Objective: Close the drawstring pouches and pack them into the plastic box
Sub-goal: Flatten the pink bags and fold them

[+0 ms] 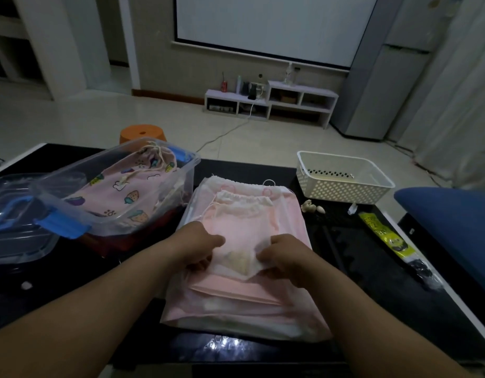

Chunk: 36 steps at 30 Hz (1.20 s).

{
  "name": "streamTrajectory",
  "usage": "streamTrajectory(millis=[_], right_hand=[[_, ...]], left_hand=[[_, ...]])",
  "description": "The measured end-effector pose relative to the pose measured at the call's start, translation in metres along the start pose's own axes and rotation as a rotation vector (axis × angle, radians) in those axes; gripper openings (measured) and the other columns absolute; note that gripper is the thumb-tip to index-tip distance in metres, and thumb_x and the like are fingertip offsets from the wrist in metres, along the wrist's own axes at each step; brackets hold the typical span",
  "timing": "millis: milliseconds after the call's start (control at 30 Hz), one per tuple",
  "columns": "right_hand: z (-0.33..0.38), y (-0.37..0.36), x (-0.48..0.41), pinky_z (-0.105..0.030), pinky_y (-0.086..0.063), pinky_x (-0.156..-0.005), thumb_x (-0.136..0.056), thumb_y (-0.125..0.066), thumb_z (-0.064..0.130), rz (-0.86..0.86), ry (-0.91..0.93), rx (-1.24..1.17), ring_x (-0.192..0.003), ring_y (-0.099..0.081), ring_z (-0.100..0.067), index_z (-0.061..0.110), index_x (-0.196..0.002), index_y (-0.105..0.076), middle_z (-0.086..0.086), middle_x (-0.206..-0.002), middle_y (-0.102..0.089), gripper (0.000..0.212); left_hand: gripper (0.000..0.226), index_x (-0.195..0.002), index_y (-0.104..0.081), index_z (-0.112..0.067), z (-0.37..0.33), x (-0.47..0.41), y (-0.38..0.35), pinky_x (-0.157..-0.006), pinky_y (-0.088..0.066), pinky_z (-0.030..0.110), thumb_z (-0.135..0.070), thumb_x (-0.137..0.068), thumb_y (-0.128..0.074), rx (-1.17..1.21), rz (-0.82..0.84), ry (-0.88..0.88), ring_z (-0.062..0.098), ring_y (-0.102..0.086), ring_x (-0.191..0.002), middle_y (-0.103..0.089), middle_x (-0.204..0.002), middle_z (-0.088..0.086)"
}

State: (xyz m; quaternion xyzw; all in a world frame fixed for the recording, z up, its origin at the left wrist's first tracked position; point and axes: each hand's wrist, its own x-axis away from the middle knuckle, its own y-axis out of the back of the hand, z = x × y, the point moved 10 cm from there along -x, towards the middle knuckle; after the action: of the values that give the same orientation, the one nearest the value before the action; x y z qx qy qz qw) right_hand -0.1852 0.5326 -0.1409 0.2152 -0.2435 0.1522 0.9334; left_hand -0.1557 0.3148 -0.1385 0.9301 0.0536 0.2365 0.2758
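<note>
Head camera: on a dark table (pixel 344 257), the left hand (pixel 200 241) and right hand (pixel 286 257) each pinch a near corner of a small sheer pouch (pixel 235 227). It lies atop a stack of larger pink pouches (pixel 235 304). Just left, a clear plastic box (pixel 185 170) holds a printed pink pouch (pixel 126 192), drawn shut. A white basket (pixel 342 186) sits far right.

Dim, bluish light fills the room; the white screen (pixel 263 23) on the far wall and the pale floor (pixel 99 118) are brightest. A small white glare sits on the glossy black desk (pixel 342 249) at its near edge. The left hand (pixel 200 241) and right hand (pixel 285 257) look dark against the pale pouch (pixel 241 238) they pinch. Detail is soft; straight lines bend at the side edges.
</note>
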Motion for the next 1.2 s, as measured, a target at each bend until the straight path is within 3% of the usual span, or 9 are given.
streamTrajectory(millis=[233, 433, 533, 600, 667, 767, 833, 1033, 1200], right_hand=[[-0.005, -0.004, 0.01, -0.023, -0.052, -0.049, -0.101, -0.05, -0.005, 0.144, -0.044, -0.266, -0.066, -0.073, -0.019, 0.008, -0.121, -0.066, -0.016, -0.104, -0.072, 0.028], [-0.014, 0.005, 0.011, -0.039, -0.061, -0.065, -0.094, -0.068, 0.009, 0.096, -0.024, -0.085, -0.102, -0.07, -0.039, 0.003, -0.115, -0.066, -0.021, -0.119, -0.07, 0.022], [-0.011, 0.009, 0.006, -0.052, -0.064, -0.08, -0.09, -0.078, 0.028, -0.025, 0.005, -0.076, -0.102, -0.071, -0.039, 0.004, -0.117, -0.066, -0.021, -0.116, -0.07, 0.037], [-0.011, 0.007, 0.003, -0.061, -0.06, -0.088, -0.093, -0.073, 0.015, -0.055, 0.007, -0.095, -0.096, -0.072, -0.041, 0.001, -0.114, -0.069, -0.026, -0.111, -0.072, 0.025], [-0.014, 0.003, 0.0, -0.056, -0.063, -0.078, -0.096, -0.063, -0.001, -0.027, -0.016, -0.212, -0.088, -0.071, -0.041, -0.002, -0.114, -0.069, -0.027, -0.105, -0.071, 0.019], [-0.014, -0.002, 0.002, -0.028, -0.058, -0.046, -0.1, -0.055, -0.004, 0.038, -0.082, -0.478, -0.073, -0.067, -0.024, 0.006, -0.111, -0.068, -0.014, -0.091, -0.072, 0.019], [-0.015, 0.0, 0.004, -0.024, -0.056, -0.045, -0.099, -0.058, -0.002, 0.053, -0.11, -0.56, -0.069, -0.068, -0.02, 0.009, -0.106, -0.069, -0.007, -0.078, -0.075, 0.017], [-0.015, -0.002, 0.019, -0.037, -0.058, -0.075, -0.097, -0.067, 0.02, 0.215, -0.106, -0.409, -0.085, -0.072, -0.027, 0.004, -0.121, -0.07, -0.014, -0.105, -0.076, 0.029], [-0.02, 0.014, -0.005, -0.042, -0.055, -0.096, -0.099, -0.067, 0.032, 0.07, -0.081, -0.455, -0.101, -0.071, -0.031, 0.001, -0.124, -0.069, -0.017, -0.12, -0.073, 0.04]], left_hand=[[0.042, -0.116, -0.061, -0.006, 0.004, 0.009, 0.001, -0.067, -0.045, 0.029, -0.043, -0.098, -0.065, 0.18, 0.075, 0.06, 0.023, -0.059, -0.073, -0.079, -0.097, 0.009], [0.042, -0.111, -0.068, -0.001, 0.011, 0.008, -0.002, -0.058, -0.045, 0.026, -0.04, -0.096, -0.07, 0.082, 0.133, 0.061, 0.02, -0.051, -0.056, -0.08, -0.087, 0.006], [0.042, -0.106, -0.072, 0.005, 0.004, 0.013, -0.01, -0.049, -0.044, 0.021, -0.036, -0.099, -0.067, -0.021, 0.169, 0.014, 0.018, -0.047, -0.047, -0.08, -0.079, 0.003], [0.042, -0.098, -0.074, 0.006, 0.001, 0.015, -0.012, -0.048, -0.044, 0.021, -0.036, -0.098, -0.068, -0.053, 0.161, 0.001, 0.017, -0.048, -0.044, -0.077, -0.071, 0.001], [0.039, -0.088, -0.074, 0.001, -0.001, 0.014, -0.009, -0.048, -0.042, 0.021, -0.037, -0.096, -0.071, -0.032, 0.115, 0.003, 0.017, -0.049, -0.042, -0.07, -0.058, 0.001], [0.035, -0.092, -0.067, -0.003, 0.003, 0.01, -0.005, -0.052, -0.04, 0.023, -0.037, -0.097, -0.07, 0.129, 0.087, 0.04, 0.018, -0.049, -0.047, -0.063, -0.062, 0.005], [0.032, -0.1, -0.06, -0.002, 0.006, 0.01, -0.013, -0.049, -0.039, 0.024, -0.034, -0.1, -0.066, 0.337, 0.151, 0.084, 0.016, -0.049, -0.043, -0.062, -0.058, 0.004], [0.01, -0.1, -0.066, -0.001, 0.003, 0.014, -0.01, -0.047, -0.045, 0.025, -0.01, -0.097, -0.064, 0.362, 0.144, 0.077, 0.025, -0.053, -0.056, -0.06, -0.078, 0.019], [0.011, -0.084, -0.059, -0.005, 0.005, 0.023, -0.025, -0.051, -0.054, 0.031, -0.001, -0.095, -0.059, 0.261, 0.233, 0.07, 0.022, -0.057, -0.051, -0.058, -0.068, 0.013]])
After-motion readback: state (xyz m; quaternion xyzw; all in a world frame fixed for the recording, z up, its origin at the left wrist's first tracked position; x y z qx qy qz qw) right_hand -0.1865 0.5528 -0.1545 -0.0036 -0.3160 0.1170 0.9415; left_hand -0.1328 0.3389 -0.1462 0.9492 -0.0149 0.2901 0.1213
